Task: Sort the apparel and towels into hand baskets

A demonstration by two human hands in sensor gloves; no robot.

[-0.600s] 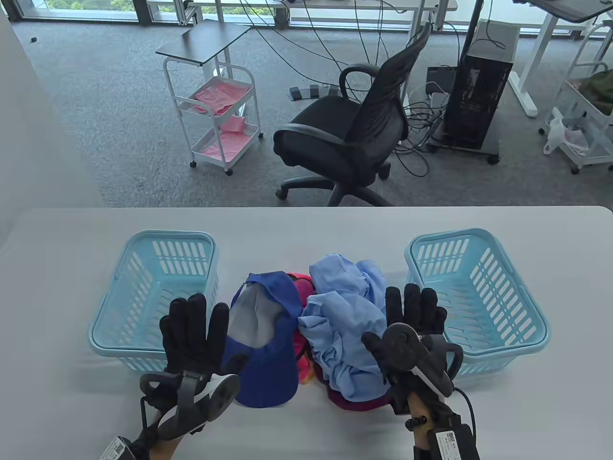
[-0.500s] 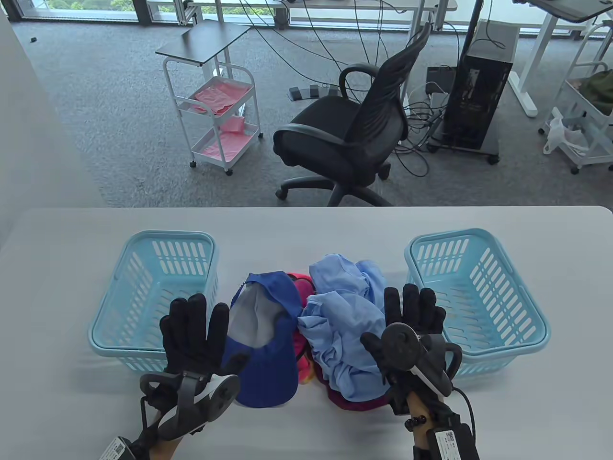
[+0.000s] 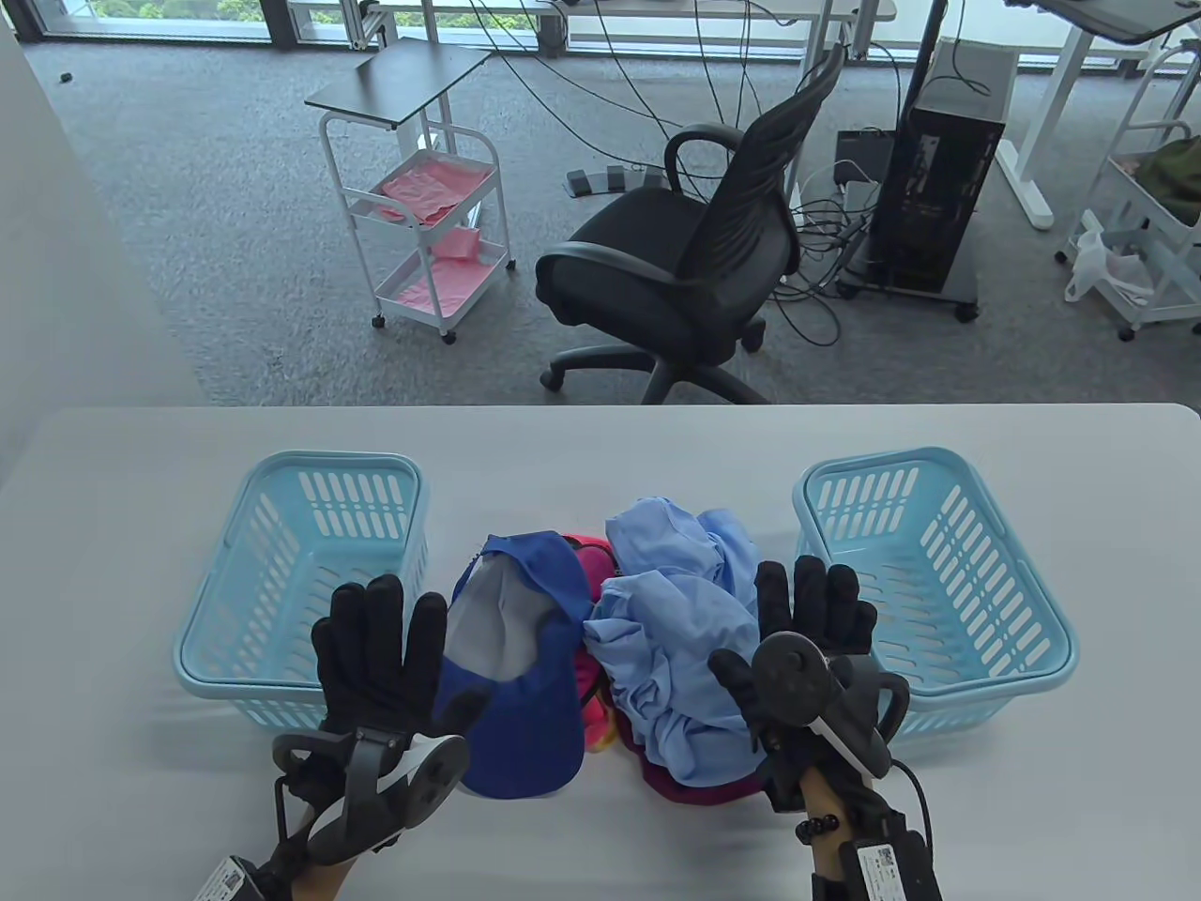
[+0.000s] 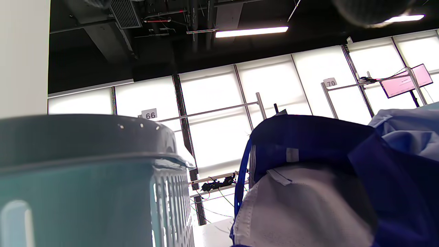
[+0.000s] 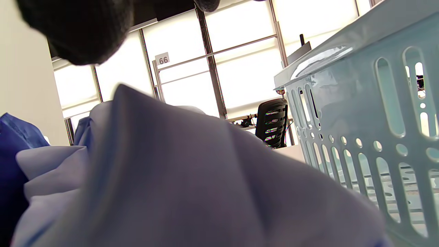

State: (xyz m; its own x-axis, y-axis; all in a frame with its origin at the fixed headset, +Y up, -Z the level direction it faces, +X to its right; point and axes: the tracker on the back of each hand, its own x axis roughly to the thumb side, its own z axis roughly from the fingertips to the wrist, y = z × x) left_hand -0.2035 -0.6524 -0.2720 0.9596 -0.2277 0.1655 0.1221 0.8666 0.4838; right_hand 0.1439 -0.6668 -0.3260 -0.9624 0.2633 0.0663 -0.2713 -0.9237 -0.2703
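Note:
A heap of clothes lies mid-table between two light blue baskets: a dark blue cap (image 3: pixel 521 657) with a grey lining, a light blue garment (image 3: pixel 671 619), and pink and red fabric (image 3: pixel 593 563) beneath. My left hand (image 3: pixel 375 648) hovers flat with fingers spread between the left basket (image 3: pixel 300 582) and the cap. My right hand (image 3: pixel 812 619) is held flat with straight fingers between the light blue garment and the right basket (image 3: pixel 938 582). Neither hand holds anything. The left wrist view shows the cap (image 4: pixel 308 178) and the basket wall (image 4: pixel 85 192); the right wrist view shows the garment (image 5: pixel 171 178) and the basket (image 5: pixel 370 120).
Both baskets hold nothing. The grey table (image 3: pixel 600 441) ends at its far edge, with an office chair (image 3: pixel 694 253), a white trolley (image 3: pixel 422 206) and a computer tower (image 3: pixel 948 178) on the floor beyond.

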